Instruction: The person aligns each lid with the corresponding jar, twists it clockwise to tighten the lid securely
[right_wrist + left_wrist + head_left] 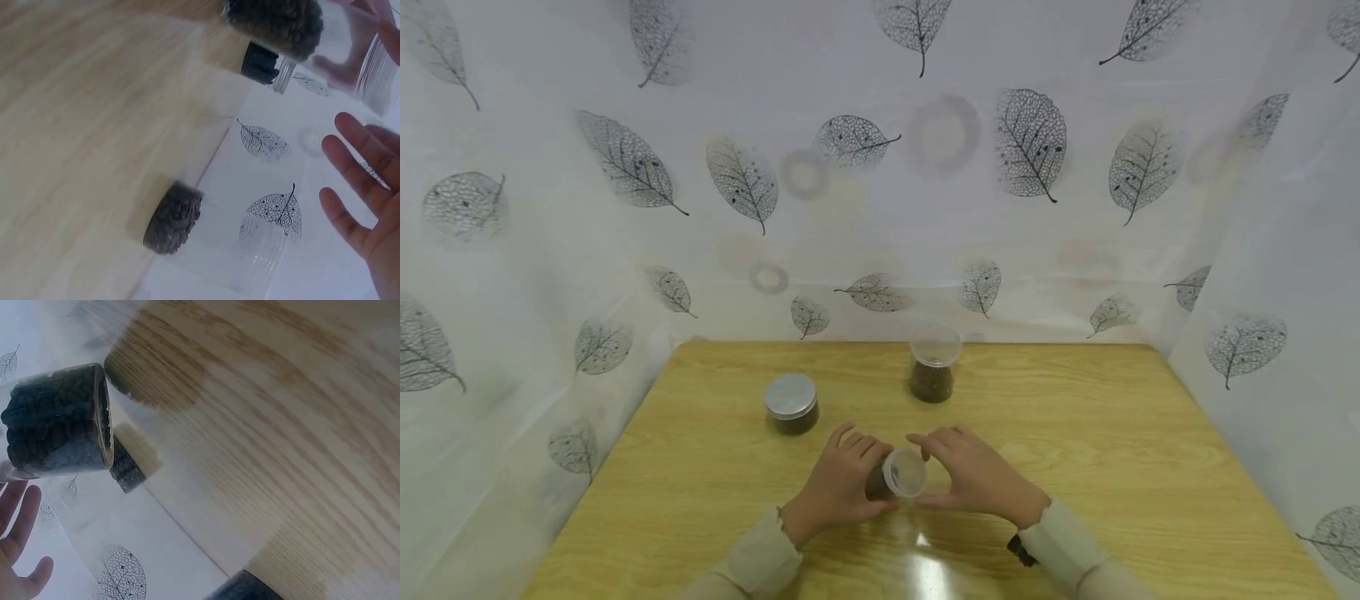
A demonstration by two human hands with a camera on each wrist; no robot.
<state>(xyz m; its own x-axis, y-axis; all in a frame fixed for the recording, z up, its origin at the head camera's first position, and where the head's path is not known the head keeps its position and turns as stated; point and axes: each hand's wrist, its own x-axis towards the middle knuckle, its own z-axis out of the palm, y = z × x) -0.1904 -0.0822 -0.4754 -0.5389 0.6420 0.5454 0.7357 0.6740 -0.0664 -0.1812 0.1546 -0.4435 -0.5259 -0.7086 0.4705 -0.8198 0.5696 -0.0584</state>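
My left hand (838, 483) grips a clear plastic jar (56, 422) partly filled with dark beans, fingers over its top side and thumb below. The jar is tilted on its side above the table, its clear capped end (910, 473) turned toward my right hand (977, 475). That hand is spread around the capped end, index finger on the far side and thumb on the near side. In the right wrist view several of its fingers (350, 219) stand straight and apart from the jar, with a fingertip overlapping the capped end at the upper right.
A short jar with a silver lid (792, 396) and dark contents stands at the back left of the wood-grain table (1075, 433). Behind my hands stands a taller clear jar (932, 379), dark pieces in its lower part. Leaf-printed white sheeting (880, 225) encloses the back and sides.
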